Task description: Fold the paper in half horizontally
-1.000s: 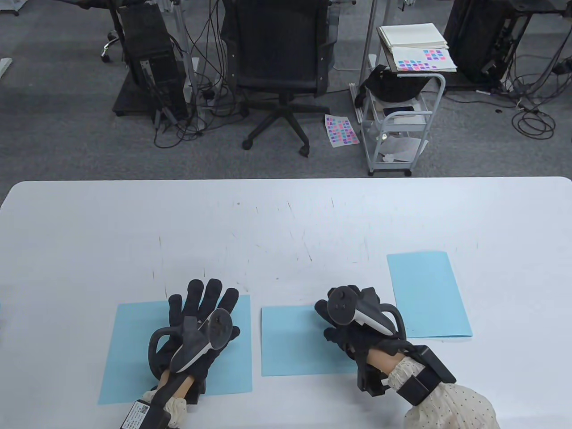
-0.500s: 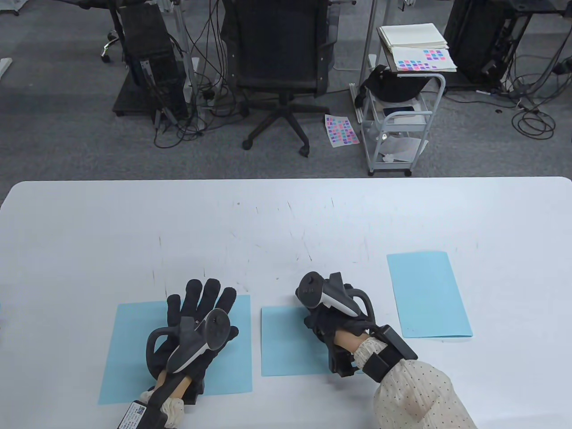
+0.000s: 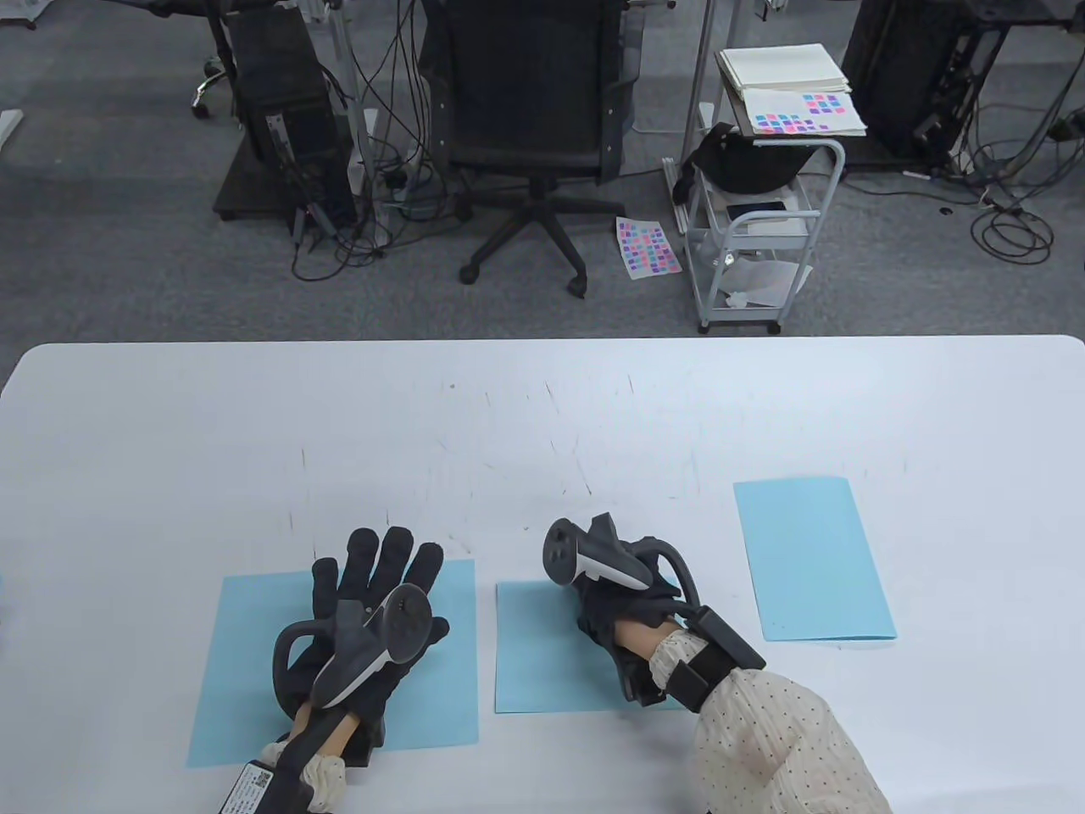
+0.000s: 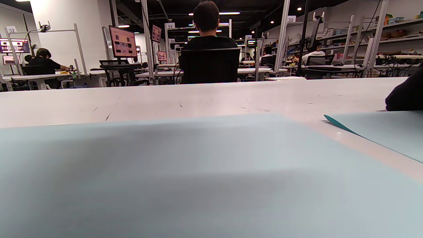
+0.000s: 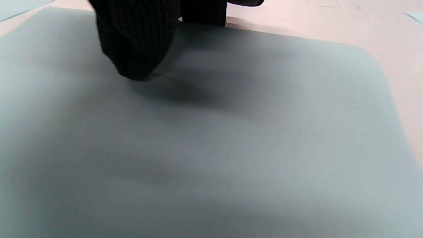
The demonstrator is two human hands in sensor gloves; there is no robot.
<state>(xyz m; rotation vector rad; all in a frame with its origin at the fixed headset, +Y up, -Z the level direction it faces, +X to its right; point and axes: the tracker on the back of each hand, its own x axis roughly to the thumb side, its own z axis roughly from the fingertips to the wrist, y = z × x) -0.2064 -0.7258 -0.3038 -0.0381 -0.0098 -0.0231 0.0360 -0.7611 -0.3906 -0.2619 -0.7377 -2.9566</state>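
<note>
Three light blue papers lie on the white table (image 3: pixel 542 407). My left hand (image 3: pixel 377 577) rests flat, fingers spread, on the large left sheet (image 3: pixel 246 661), which fills the left wrist view (image 4: pixel 198 172). My right hand (image 3: pixel 614 610) lies on the smaller middle paper (image 3: pixel 534 670), near its far edge, its fingers hidden under the tracker. In the right wrist view a gloved fingertip (image 5: pixel 135 49) presses down on this paper (image 5: pixel 231 148). The left wrist view shows that paper's near corner (image 4: pixel 380 129) and the right hand (image 4: pixel 404 96) at the right edge.
A third blue paper (image 3: pixel 814 560), folded, lies at the right of the table. Beyond the far table edge stand an office chair (image 3: pixel 530 119), a white cart (image 3: pixel 763 212) with papers, and cables on the floor.
My right hand has slid left along the far part of the middle paper. The left hand has stayed on the left sheet, shifting only slightly.
</note>
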